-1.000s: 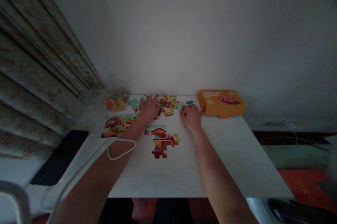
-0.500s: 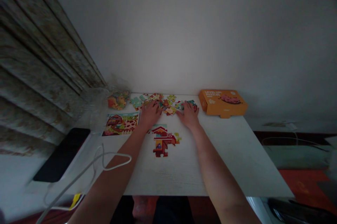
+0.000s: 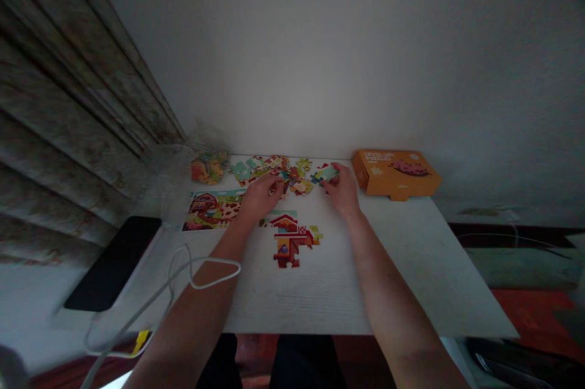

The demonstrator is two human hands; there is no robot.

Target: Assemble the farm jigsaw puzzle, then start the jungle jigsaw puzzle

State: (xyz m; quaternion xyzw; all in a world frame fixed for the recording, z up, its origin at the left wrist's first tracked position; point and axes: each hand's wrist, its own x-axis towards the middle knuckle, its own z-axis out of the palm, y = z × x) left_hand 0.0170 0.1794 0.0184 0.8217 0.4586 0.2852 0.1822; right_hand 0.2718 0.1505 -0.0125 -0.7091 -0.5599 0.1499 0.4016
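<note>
Puzzle pc (image 3: 327,173) pinched in R hand (image 3: 343,189); L hand (image 3: 264,195) half-curled at pc pile (image 3: 276,161), can't tell if holding.

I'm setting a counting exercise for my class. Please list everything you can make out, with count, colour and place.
Table: one, white, centre
Loose puzzle pieces: overlapping, uncountable; multicoloured; table's back
Joined puzzle section: one, mostly red, mid-table
Farm picture card: one, multicoloured, table's left
Puzzle box: one, orange, table's back right
Plastic bag: one, clear, back left
Phone-like device: one, black, left
Cords: number unclear, white, lower left and far right
Small strip: one, yellow, lower left
Curtain: one, patterned grey-brown, left
Wall: one, greyish, behind table
Unidentified item: one, red-orange, lower right
Glossy object: one, black, lower right
Legs: two, dark-clothed, below table edge
Forearms: two, bare, over table
Left hand: one, bare, at loose pieces
Right hand: one, bare, at pieces left of box
</note>
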